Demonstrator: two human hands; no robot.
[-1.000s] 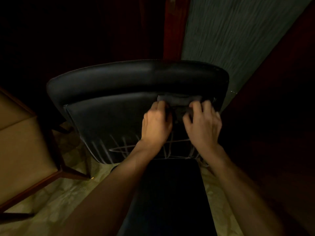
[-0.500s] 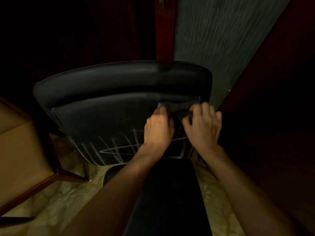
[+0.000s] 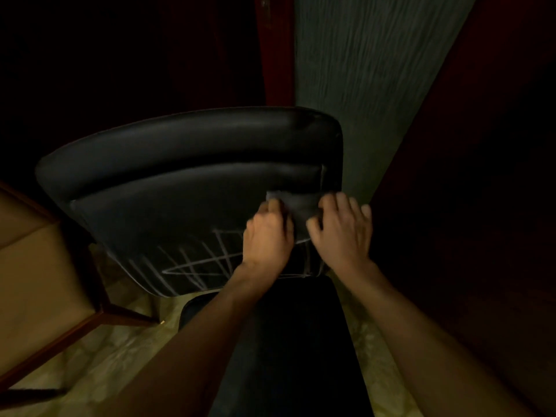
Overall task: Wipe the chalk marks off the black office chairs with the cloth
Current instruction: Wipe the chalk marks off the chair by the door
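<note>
Chair (image 3: 186, 164) swung left, hands (image 3: 304, 233) on cloth (image 3: 296, 206)

Both hands (image 3: 304, 233) on cloth (image 3: 296, 206) against chalk-marked chair back (image 3: 168, 206)

1. Chair backrest (image 3: 186, 176): black leather-like upholstery, smooth, with a soft sheen.
2. Chalk marks (image 3: 192, 263): powdery white lines, matt.
3. Cloth (image 3: 296, 206): dark woven fabric, matt.
4. Wooden frame (image 3: 99, 314), lower left: reddish-brown, smooth.
5. Wall panel (image 3: 361, 85), upper right: grey-green, ribbed texture.
</note>
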